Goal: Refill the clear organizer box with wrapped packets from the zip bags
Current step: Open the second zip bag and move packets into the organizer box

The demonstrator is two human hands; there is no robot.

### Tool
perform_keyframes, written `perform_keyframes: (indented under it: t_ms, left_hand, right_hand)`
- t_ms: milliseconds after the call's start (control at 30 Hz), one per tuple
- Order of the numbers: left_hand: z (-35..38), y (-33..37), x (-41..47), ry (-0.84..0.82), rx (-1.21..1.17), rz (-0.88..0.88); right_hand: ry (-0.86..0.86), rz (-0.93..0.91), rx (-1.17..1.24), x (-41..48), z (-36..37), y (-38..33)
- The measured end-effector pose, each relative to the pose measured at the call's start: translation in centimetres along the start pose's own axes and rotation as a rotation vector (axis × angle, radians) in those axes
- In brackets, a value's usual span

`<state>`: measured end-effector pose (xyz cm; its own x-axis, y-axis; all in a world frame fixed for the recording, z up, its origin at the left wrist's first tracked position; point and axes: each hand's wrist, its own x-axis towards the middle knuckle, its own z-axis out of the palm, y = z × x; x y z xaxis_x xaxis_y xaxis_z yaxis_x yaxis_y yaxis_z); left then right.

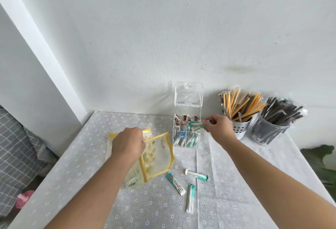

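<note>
A white wall forms the background, and a table draped in a grey cloth (pixel 227 201) printed with small white daisies fills the foreground. The clear organizer box (pixel 188 138) is placed at the far edge of the cloth, near the wall, with its hinged lid raised upright. It is made of transparent plastic and divided into compartments: brown packets are seen in the rear cells, blue and teal-and-white ones in the front cells.

A teal-and-white wrapped packet (pixel 197 123) is pinched at one end between the thumb and fingers of the right hand (pixel 218 127) and held level over the top of the box. The upper edge of a yellow-edged zip bag (pixel 160 156) is gripped by the left hand (pixel 128 142); the bag is lifted off the cloth, left of the box. A second, paler bag (pixel 113 145) is partly visible behind that hand.

Three loose packets (pixel 175 183) lie on the cloth in front of the box, apart from one another.

To the right of the box, a perforated metal cup (pixel 241 131) filled with orange sticks and a clear cup (pixel 269 132) filled with dark sticks are shown just beside each other.
</note>
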<state>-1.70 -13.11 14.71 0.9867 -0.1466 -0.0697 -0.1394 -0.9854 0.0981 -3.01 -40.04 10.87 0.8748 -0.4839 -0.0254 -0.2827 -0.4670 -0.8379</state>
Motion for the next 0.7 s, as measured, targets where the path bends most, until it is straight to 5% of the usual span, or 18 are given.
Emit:
perform_keyframes:
  t_ms: [267, 700]
  left_hand:
    - [0.2, -0.3, -0.7, 0.01, 0.006, 0.035]
    - [0.3, -0.7, -0.5, 0.003, -0.022, 0.046]
  right_hand:
    - [-0.007, -0.046, -0.317, 4.3, 3.6, -0.5]
    - [-0.294, 0.034, -0.674, 7.4, 7.6, 0.9]
